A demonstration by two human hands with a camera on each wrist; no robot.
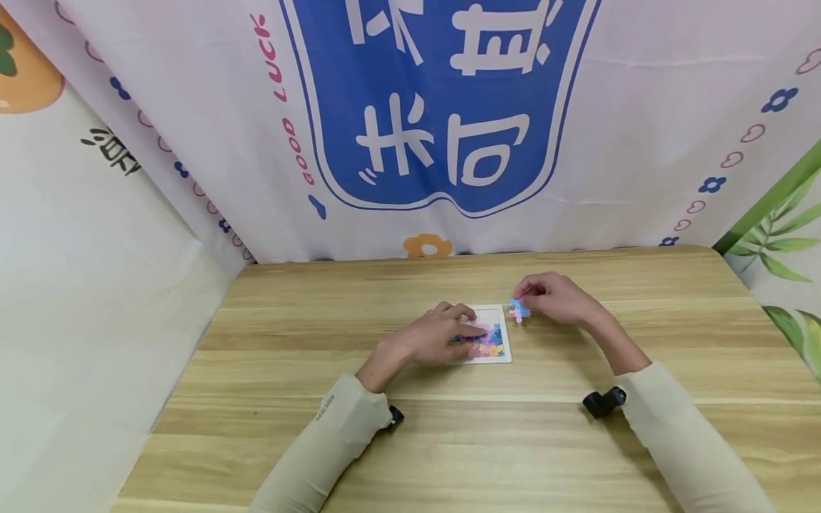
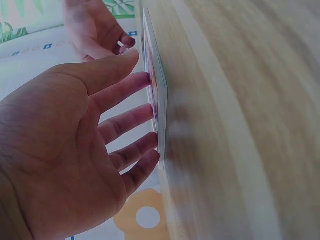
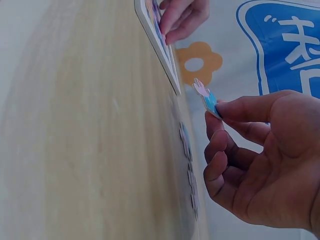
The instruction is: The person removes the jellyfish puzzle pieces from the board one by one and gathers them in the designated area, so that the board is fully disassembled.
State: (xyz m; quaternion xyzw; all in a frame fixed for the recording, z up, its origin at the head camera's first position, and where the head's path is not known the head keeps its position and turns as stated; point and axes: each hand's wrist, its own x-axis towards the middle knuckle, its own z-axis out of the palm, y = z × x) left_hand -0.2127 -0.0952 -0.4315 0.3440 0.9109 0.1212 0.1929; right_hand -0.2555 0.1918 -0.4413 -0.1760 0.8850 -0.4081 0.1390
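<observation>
My right hand (image 1: 556,298) pinches a blue and pink jigsaw piece (image 1: 518,310) between thumb and fingertip, just right of the puzzle's frame. In the right wrist view this piece (image 3: 205,99) is tilted and held off the table. A white-framed jigsaw puzzle (image 1: 507,340) lies flat, its lower part filled with pink, blue and yellow pieces and its upper part showing bare white. Across its left side rests my left hand (image 1: 439,336), covering part of the picture. Seen from the left wrist, the fingertips (image 2: 151,111) touch the puzzle, spread and nearly straight.
Several loose puzzle pieces (image 3: 186,142) lie on the table below my right hand in the right wrist view. The wood-grain table (image 1: 513,449) runs back to a printed curtain (image 1: 616,178). Each sleeve has a black wrist device (image 1: 603,403) near its cuff.
</observation>
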